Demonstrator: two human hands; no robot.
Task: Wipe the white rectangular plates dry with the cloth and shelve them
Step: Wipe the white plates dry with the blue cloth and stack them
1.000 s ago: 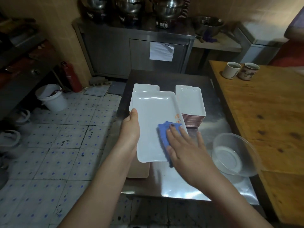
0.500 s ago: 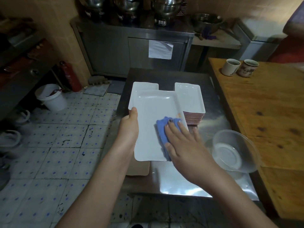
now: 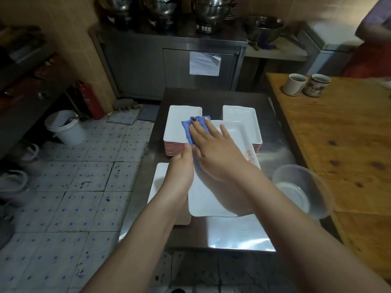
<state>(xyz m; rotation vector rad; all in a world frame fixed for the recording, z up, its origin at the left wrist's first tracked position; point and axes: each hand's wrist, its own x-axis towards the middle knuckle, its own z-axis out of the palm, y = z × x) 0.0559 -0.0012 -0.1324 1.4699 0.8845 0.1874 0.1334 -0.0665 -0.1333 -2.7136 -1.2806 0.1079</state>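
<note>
My left hand [image 3: 182, 168] grips the left edge of a white rectangular plate [image 3: 207, 199], held tilted above the steel table [image 3: 239, 235]. My right hand [image 3: 213, 149] lies flat on a blue cloth [image 3: 191, 127] and presses it against the plate's far left corner. A small orange mark shows near the plate's right edge. Behind the held plate stand two stacks of white rectangular plates, the left stack [image 3: 177, 123] and the right stack [image 3: 243, 115]. Another white plate [image 3: 158, 180] lies flat on the table under my left wrist.
A clear plastic bowl [image 3: 304, 191] sits at the table's right edge, beside a wooden table [image 3: 342, 134] with two mugs [image 3: 305, 84]. A white bucket [image 3: 65, 126] and a red fire extinguisher [image 3: 90, 101] stand on the tiled floor at left. Steel cabinet with pots behind.
My right hand slid the cloth from the plate's near right area up to its far left corner. The plate has shifted right and lower in view, uncovering the flat plate under my left wrist.
</note>
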